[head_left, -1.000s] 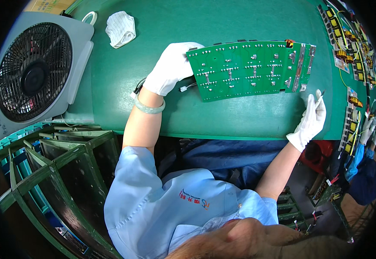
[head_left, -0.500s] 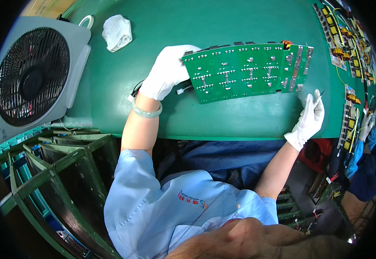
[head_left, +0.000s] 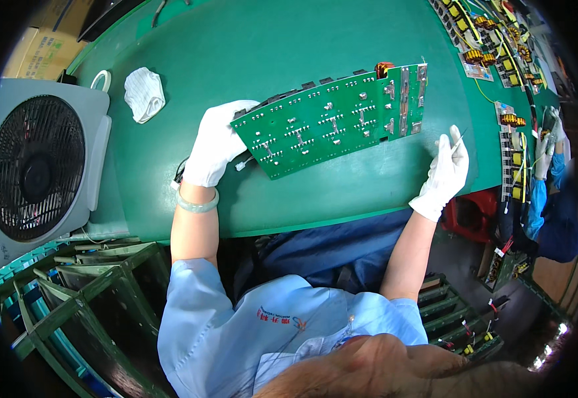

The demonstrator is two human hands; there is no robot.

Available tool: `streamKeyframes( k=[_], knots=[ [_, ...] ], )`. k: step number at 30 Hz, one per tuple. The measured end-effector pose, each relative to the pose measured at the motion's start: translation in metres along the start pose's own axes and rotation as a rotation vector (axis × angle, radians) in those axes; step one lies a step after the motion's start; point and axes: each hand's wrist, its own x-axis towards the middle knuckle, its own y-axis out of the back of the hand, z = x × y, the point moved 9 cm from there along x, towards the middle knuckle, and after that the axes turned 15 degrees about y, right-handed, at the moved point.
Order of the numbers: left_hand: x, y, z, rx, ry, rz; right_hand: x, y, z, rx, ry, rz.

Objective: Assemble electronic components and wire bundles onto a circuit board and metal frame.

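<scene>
My left hand (head_left: pixel 217 142), in a white glove, grips the left end of a green circuit board (head_left: pixel 319 119). The board is held up tilted over the table, its soldered side showing. Dark parts and a copper-coloured coil (head_left: pixel 384 69) peek over its top edge. A small white connector (head_left: pixel 241 165) on a wire hangs below its left end. My right hand (head_left: pixel 447 172), also gloved, is apart from the board, beyond its right end. Its fingers are pinched on a thin pointed tool (head_left: pixel 460 138), too slender to name surely. My left fingertips are hidden behind the board.
A grey box fan (head_left: pixel 100 152) stands left on the green table (head_left: pixel 289 199). Near it lie a white cloth (head_left: pixel 144 95) and a tape roll (head_left: pixel 101 81). Other boards with coils (head_left: pixel 513 152) line the right side, where another person's gloved hands (head_left: pixel 549 142) work. A slatted rack (head_left: pixel 103 278) stands lower left.
The whole view has turned, so fan, table and cloth sit lower and further left, and the table edge slants. Both hands keep their holds; the board stays raised, its right end clear of my right hand.
</scene>
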Motion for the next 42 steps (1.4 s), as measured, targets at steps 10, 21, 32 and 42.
streamKeyframes(
  k=[10,21,32,42],
  knots=[
    [0.001,-0.001,0.001,0.071,0.007,0.014,0.001,0.001,0.001,-0.023,-0.002,-0.028],
    [0.003,-0.002,-0.006,0.035,-0.024,0.009,-0.064,-0.100,-0.124,-0.148,0.387,-0.468],
    [0.005,-0.006,0.014,0.356,-0.298,0.139,-0.097,-0.138,-0.156,-0.366,0.972,-0.576],
    [0.005,-0.006,0.013,0.372,-0.305,0.175,-0.102,-0.142,-0.155,-0.400,0.980,-0.585]
  ],
)
